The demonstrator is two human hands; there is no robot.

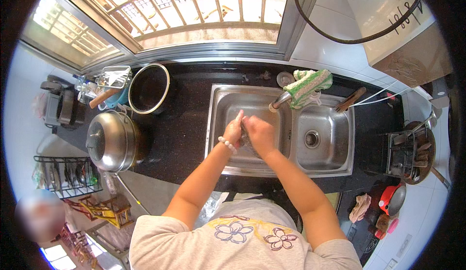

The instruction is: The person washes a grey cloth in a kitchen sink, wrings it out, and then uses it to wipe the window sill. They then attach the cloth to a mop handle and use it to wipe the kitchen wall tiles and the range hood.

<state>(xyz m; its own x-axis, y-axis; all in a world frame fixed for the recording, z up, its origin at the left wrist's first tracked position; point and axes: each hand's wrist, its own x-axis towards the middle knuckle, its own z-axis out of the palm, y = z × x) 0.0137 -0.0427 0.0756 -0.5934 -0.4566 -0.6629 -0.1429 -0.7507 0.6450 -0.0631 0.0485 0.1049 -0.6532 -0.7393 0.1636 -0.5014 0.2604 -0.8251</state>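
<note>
Both my hands are brought together over the left basin of the steel double sink (211,124). My left hand (235,128), with a pale bead bracelet at its wrist, has one finger or thumb pointing up and the rest curled inward. Against it, my right hand (260,133) is closed, with its back toward me. Something greyish shows between the palms, too covered to name. Just beyond the hands is the faucet (278,101), its spout over the basin, with a green and white striped cloth (310,88) draped across it.
On the left counter (179,139) stand a lidded steel pot (112,141) and a large dark pot (149,88). A wooden-handled brush (350,100) lies behind the right basin. Farther right are a utensil rack (410,153) and a red pan (392,199). A barred window (204,8) is ahead.
</note>
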